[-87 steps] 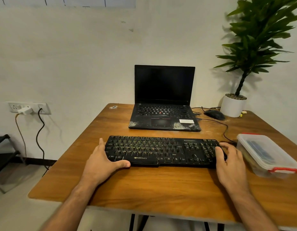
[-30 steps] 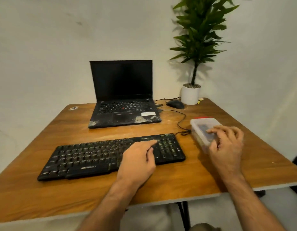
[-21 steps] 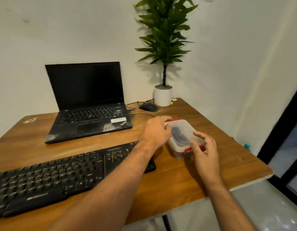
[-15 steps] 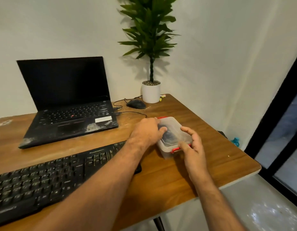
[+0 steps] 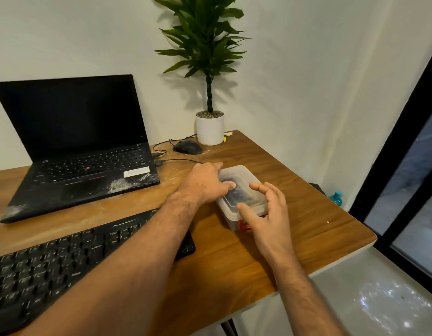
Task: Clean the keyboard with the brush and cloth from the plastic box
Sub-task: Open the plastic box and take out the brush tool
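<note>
On the desk (image 5: 234, 263) — lidded translucent box (image 5: 246, 177)

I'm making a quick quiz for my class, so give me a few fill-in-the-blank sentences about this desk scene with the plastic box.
1. The left hand rests on the plastic box, whose lid is still ____.
2. The clip below the right hand is coloured ____.
3. The laptop screen is ____.
4. The mouse lies beside the white ____.

Missing words: on; red; dark; plant pot
</note>
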`<action>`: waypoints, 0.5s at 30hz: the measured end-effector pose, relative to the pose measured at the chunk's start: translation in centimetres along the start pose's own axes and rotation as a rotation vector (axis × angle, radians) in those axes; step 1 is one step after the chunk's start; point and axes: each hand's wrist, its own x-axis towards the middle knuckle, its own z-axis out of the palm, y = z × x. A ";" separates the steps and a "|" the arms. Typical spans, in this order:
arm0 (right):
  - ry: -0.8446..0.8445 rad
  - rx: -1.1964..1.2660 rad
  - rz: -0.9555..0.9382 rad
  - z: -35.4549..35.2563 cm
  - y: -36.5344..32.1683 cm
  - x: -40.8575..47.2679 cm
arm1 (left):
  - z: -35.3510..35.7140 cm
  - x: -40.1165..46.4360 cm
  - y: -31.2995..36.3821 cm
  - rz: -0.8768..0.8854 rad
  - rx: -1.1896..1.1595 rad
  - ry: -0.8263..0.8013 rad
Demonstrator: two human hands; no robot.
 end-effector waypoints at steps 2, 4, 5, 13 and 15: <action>-0.012 -0.097 -0.001 0.0 -0.1 0.0 | 0.0 0.1 0.2 -0.058 -0.067 -0.030; -0.014 -0.229 -0.039 0.2 -0.1 -0.1 | 0.4 -0.2 0.3 -0.140 -0.242 -0.030; -0.020 -0.307 -0.066 0.4 -0.2 -0.1 | 0.8 -0.5 0.3 -0.192 -0.386 -0.015; 0.000 -0.643 -0.139 0.7 -0.6 -0.6 | 5.0 -2.3 0.1 -0.587 -1.208 0.248; 0.001 -0.715 -0.179 0.4 -0.6 -0.6 | 5.0 -2.4 0.2 -0.609 -1.219 0.249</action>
